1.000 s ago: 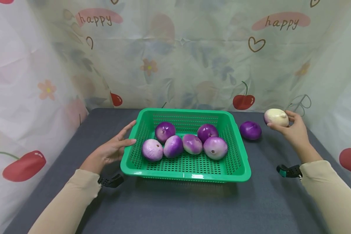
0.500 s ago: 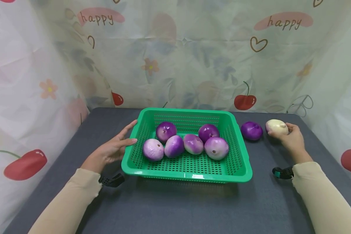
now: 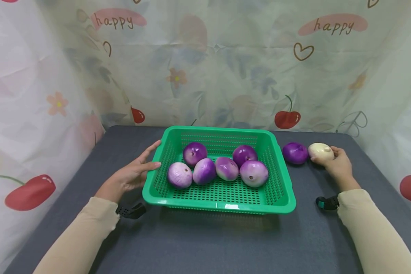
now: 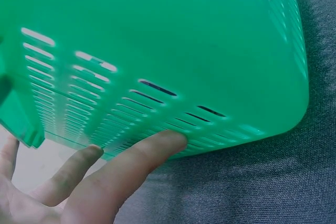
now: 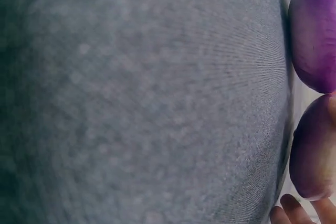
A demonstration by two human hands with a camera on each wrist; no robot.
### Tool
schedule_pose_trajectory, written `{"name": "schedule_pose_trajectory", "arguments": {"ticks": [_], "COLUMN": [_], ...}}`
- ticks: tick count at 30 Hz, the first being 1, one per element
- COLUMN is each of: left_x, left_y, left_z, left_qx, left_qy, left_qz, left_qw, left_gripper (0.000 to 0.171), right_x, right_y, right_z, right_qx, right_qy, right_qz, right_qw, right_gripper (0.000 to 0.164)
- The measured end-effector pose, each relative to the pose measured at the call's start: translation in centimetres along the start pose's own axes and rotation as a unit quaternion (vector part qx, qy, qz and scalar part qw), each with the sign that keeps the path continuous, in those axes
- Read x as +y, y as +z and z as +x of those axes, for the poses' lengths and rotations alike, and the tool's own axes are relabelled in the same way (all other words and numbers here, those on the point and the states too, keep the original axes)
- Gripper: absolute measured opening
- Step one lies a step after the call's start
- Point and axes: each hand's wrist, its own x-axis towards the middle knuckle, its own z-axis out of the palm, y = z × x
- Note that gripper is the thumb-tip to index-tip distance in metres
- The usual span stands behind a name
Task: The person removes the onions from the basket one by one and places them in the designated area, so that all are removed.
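Left hand (image 3: 128, 174) straight-fingered against green basket (image 3: 205, 206), likely steadying it. Right hand (image 3: 338, 166) pinches pale onion (image 3: 320, 151), probably against rolling; purple onion (image 3: 295, 153) touches it, just inboard of right hand. Six onions (image 3: 204, 171) in basket, between hands.

Hands (image 3: 130, 176) (image 3: 339, 167) on basket (image 3: 222, 206), pale vegetable (image 3: 320, 151)

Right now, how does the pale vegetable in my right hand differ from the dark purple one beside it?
The pale vegetable looks creamy white on top; the dark purple vegetable is deep purple there.
The right hand grips the pale vegetable, while no hand holds the dark purple vegetable.
Both are rounded and outside the green basket.
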Motion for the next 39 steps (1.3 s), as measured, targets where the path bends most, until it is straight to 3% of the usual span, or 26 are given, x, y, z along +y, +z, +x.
{"name": "schedule_pose_trajectory", "arguments": {"ticks": [13, 39], "left_x": [-0.08, -0.12], "left_y": [-0.03, -0.07], "left_z": [-0.02, 0.06], "left_qx": [0.002, -0.002], "left_qy": [0.000, 0.004], "left_qz": [0.001, 0.004], "left_qw": [1.0000, 1.0000], "left_gripper": [0.078, 0.079], "right_x": [-0.46, -0.57], "right_y": [-0.14, -0.19], "right_z": [-0.32, -0.19], "right_qx": [-0.026, -0.039], "right_qy": [0.001, -0.003], "right_qz": [-0.009, -0.019], "right_qw": [1.000, 0.999], "right_gripper": [0.095, 0.099]}}
